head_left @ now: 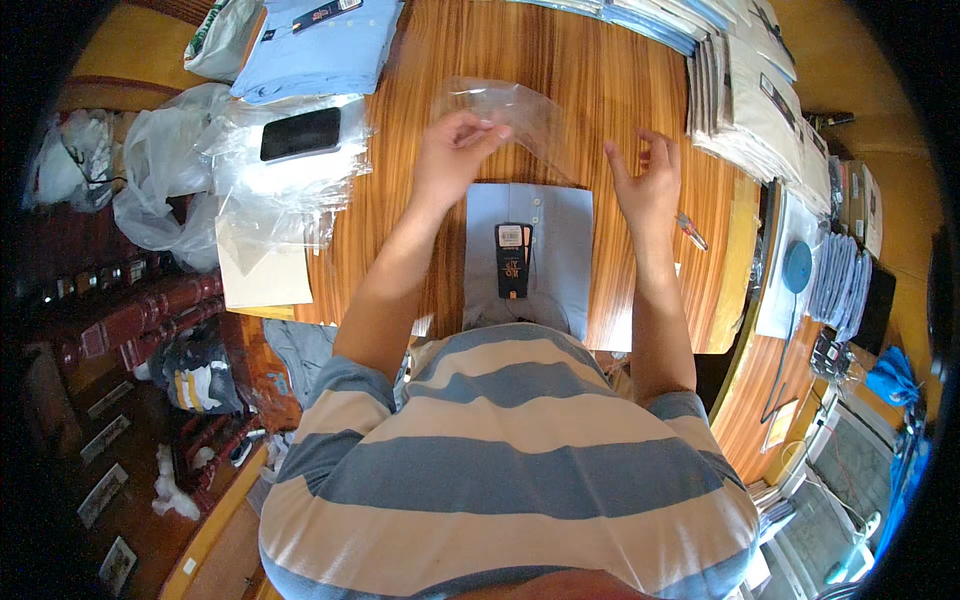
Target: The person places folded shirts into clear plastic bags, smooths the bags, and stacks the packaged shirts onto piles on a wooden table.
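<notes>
A clear plastic bag (525,108) is pinched at its near left edge between the thumb and fingers of my left hand (455,152). The bag spreads over the wood-grain table, and its right edge is hard to make out. To the right of it, my right hand (648,180) is raised with thumb and fingers apart and nothing visible between them. A folded blue-grey shirt (570,235) lies in front of my body, below and between the hands. On the shirt is a black hang tag (510,268) with a white label. My chest hides the shirt's near end.
Left are a black phone (300,135) on a pile of clear bags (270,185), beige card sheets (262,270) and folded light-blue shirts (320,50). Stacked packed beige shirts (755,110) line the far right. A small cutter-like tool (691,232) lies beside my right forearm.
</notes>
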`<state>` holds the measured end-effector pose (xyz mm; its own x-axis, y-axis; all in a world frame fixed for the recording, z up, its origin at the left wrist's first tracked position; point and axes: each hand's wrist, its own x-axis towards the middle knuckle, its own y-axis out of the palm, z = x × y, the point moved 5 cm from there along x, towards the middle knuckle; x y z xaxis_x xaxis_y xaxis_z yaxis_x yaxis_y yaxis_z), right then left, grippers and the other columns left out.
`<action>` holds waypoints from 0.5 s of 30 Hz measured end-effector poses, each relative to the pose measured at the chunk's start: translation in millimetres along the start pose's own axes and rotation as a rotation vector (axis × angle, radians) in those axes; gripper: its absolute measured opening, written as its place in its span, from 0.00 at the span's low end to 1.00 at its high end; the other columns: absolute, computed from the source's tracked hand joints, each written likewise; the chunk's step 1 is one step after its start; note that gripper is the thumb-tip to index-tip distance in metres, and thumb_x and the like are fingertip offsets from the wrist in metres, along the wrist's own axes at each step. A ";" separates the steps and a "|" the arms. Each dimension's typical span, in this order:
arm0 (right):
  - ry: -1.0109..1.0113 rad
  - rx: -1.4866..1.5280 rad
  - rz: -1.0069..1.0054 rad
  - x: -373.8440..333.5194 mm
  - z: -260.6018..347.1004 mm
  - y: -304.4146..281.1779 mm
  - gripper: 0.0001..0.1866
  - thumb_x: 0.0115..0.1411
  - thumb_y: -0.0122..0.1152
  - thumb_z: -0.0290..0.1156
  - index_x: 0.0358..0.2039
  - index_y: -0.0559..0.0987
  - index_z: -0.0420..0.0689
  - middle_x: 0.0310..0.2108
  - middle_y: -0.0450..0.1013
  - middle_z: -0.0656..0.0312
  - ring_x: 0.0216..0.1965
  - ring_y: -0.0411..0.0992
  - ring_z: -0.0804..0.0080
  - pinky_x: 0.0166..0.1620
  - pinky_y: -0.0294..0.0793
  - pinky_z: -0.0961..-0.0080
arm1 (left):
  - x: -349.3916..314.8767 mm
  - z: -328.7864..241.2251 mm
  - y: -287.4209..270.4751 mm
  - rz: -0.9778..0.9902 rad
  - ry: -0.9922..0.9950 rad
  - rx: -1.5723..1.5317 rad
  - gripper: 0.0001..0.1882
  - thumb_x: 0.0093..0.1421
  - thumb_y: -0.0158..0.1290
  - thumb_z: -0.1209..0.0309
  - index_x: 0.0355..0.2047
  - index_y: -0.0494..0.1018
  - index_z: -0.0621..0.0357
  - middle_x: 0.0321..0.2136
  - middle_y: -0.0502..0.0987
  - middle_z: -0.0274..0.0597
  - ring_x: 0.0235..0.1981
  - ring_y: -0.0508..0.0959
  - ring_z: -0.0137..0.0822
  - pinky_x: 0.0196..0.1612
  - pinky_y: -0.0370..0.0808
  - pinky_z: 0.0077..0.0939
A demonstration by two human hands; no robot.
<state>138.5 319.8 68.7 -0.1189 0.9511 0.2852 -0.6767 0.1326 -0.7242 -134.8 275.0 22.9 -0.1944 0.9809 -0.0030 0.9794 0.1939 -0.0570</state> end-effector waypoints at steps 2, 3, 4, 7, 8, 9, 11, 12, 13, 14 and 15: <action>0.045 0.296 0.071 3.0 40.7 -4.3 0.22 0.63 0.73 0.37 0.47 0.80 0.32 0.43 0.82 0.53 0.40 0.81 0.65 0.38 0.80 0.71 | -4.9 -28.7 27.2 0.111 0.081 0.008 0.12 0.62 0.65 0.68 0.42 0.80 0.61 0.62 0.73 0.56 0.56 0.79 0.46 0.54 0.79 0.34; 0.136 0.538 0.215 2.3 55.5 5.8 0.22 0.63 0.72 0.37 0.48 0.80 0.31 0.43 0.82 0.51 0.41 0.81 0.66 0.40 0.80 0.71 | -9.6 -53.5 41.3 0.167 0.241 0.156 0.13 0.61 0.66 0.68 0.43 0.81 0.60 0.63 0.72 0.57 0.59 0.77 0.47 0.57 0.77 0.37; 0.219 0.778 0.358 2.1 64.3 14.3 0.22 0.63 0.71 0.37 0.48 0.80 0.31 0.42 0.82 0.50 0.42 0.81 0.67 0.41 0.81 0.72 | -14.8 -77.4 54.6 0.218 0.408 0.300 0.14 0.60 0.67 0.67 0.43 0.81 0.59 0.64 0.71 0.58 0.61 0.75 0.48 0.59 0.75 0.39; 0.261 0.826 0.147 17.8 47.9 14.9 0.16 0.70 0.62 0.33 0.48 0.79 0.30 0.42 0.82 0.51 0.42 0.82 0.65 0.44 0.81 0.72 | -31.5 -122.4 68.5 0.265 0.696 0.461 0.16 0.58 0.68 0.69 0.45 0.81 0.60 0.70 0.63 0.56 0.70 0.64 0.49 0.65 0.69 0.42; 0.336 1.013 0.093 16.3 45.7 9.5 0.12 0.73 0.55 0.30 0.47 0.79 0.34 0.42 0.82 0.53 0.42 0.82 0.64 0.45 0.84 0.70 | -31.5 -129.5 68.2 0.259 0.759 0.472 0.16 0.57 0.68 0.70 0.45 0.81 0.61 0.72 0.59 0.55 0.74 0.60 0.48 0.66 0.67 0.43; 0.398 1.075 0.098 16.9 42.4 6.7 0.11 0.73 0.55 0.31 0.46 0.79 0.35 0.42 0.82 0.53 0.41 0.82 0.64 0.44 0.84 0.70 | -27.8 -121.6 55.0 0.117 0.761 0.422 0.20 0.58 0.68 0.69 0.49 0.79 0.60 0.73 0.58 0.55 0.73 0.60 0.49 0.67 0.65 0.44; 0.542 1.206 0.106 12.5 24.1 3.1 0.10 0.73 0.55 0.31 0.46 0.79 0.38 0.42 0.82 0.54 0.41 0.82 0.65 0.42 0.86 0.69 | -26.6 -78.8 26.5 -0.150 0.748 0.323 0.27 0.59 0.67 0.65 0.57 0.76 0.60 0.73 0.57 0.55 0.72 0.61 0.52 0.69 0.62 0.47; 0.552 1.265 0.148 10.8 12.4 5.3 0.10 0.73 0.56 0.33 0.46 0.79 0.40 0.42 0.82 0.55 0.40 0.82 0.66 0.38 0.87 0.71 | -28.8 -60.6 21.1 -0.365 0.527 0.312 0.33 0.63 0.65 0.59 0.64 0.68 0.60 0.70 0.61 0.57 0.69 0.65 0.52 0.69 0.62 0.47; 0.572 1.270 0.155 8.8 6.4 6.0 0.10 0.73 0.57 0.34 0.47 0.79 0.40 0.42 0.82 0.55 0.39 0.82 0.67 0.37 0.87 0.72 | -24.8 -35.6 18.8 -0.331 0.225 0.101 0.34 0.64 0.63 0.58 0.65 0.66 0.60 0.68 0.63 0.56 0.67 0.67 0.52 0.68 0.63 0.48; 0.590 1.275 0.164 7.1 2.2 6.8 0.11 0.73 0.57 0.34 0.47 0.79 0.40 0.42 0.82 0.55 0.39 0.82 0.67 0.36 0.87 0.73 | -22.3 -9.3 17.8 -0.290 -0.078 -0.108 0.34 0.65 0.62 0.57 0.66 0.65 0.60 0.66 0.66 0.56 0.65 0.69 0.52 0.68 0.64 0.48; 0.608 1.279 0.178 6.4 -3.5 8.6 0.11 0.73 0.57 0.34 0.47 0.79 0.40 0.42 0.81 0.55 0.39 0.82 0.68 0.36 0.87 0.73 | -23.2 17.1 19.0 -0.247 -0.380 -0.318 0.35 0.66 0.61 0.56 0.66 0.63 0.60 0.64 0.68 0.55 0.63 0.71 0.52 0.67 0.66 0.48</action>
<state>134.5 328.0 62.1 -0.1668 0.9412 -0.2937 -0.9038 -0.0270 0.4271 -112.7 255.7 4.7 -0.3693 0.8431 -0.3907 0.8591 0.4701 0.2022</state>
